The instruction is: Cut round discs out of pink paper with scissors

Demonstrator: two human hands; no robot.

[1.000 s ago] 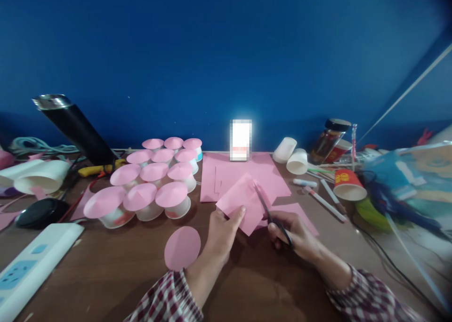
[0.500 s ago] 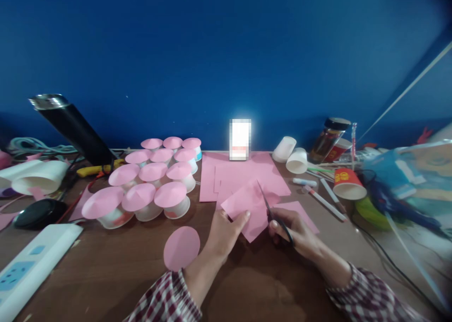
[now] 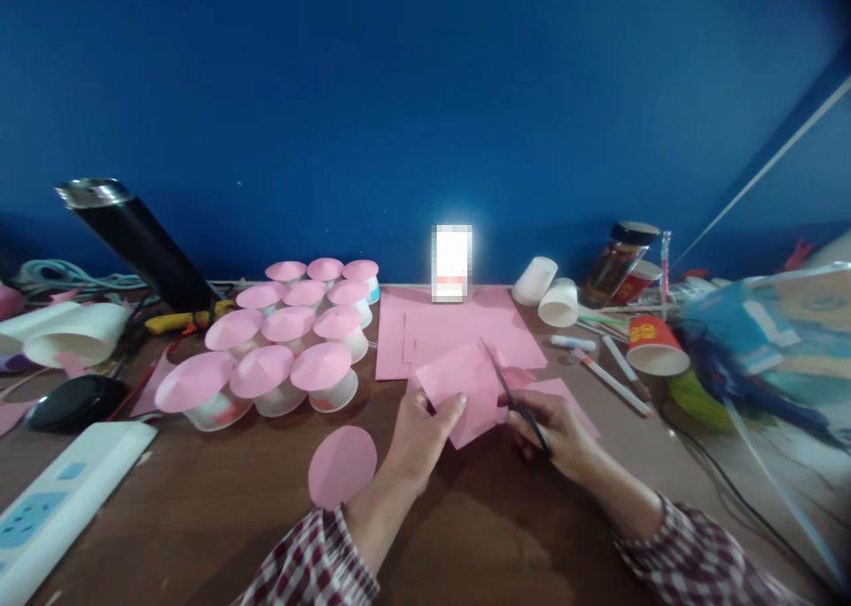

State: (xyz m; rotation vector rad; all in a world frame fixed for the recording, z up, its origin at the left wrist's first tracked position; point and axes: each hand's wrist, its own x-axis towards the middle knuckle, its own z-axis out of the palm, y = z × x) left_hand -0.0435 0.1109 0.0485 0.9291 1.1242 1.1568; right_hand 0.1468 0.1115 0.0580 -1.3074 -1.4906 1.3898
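Observation:
My left hand (image 3: 425, 438) pinches a piece of pink paper (image 3: 458, 393) between thumb and fingers, thumb on top. In my right hand (image 3: 555, 429) is a pair of scissors (image 3: 525, 415) with dark handles; the blades lie along the paper's right side, and a strip of pink folds away beyond them. Below the paper, a pink paper circle (image 3: 342, 466) rests on the table, close to my left wrist. Behind my hands lie larger pink sheets (image 3: 392, 340), partly covered by the held piece.
Several upturned paper cups with pink cone tops (image 3: 262, 371) stand in rows at left. A power strip (image 3: 66, 508) and black flask (image 3: 143, 243) are farther left. On the right are white cups (image 3: 558, 302), markers (image 3: 615, 383), a red cup (image 3: 658, 346) and a jar (image 3: 618, 265).
The held paper has shifted slightly left and turned a little. The scissors have moved with it, and the cut strip on the right stands farther from the main piece.

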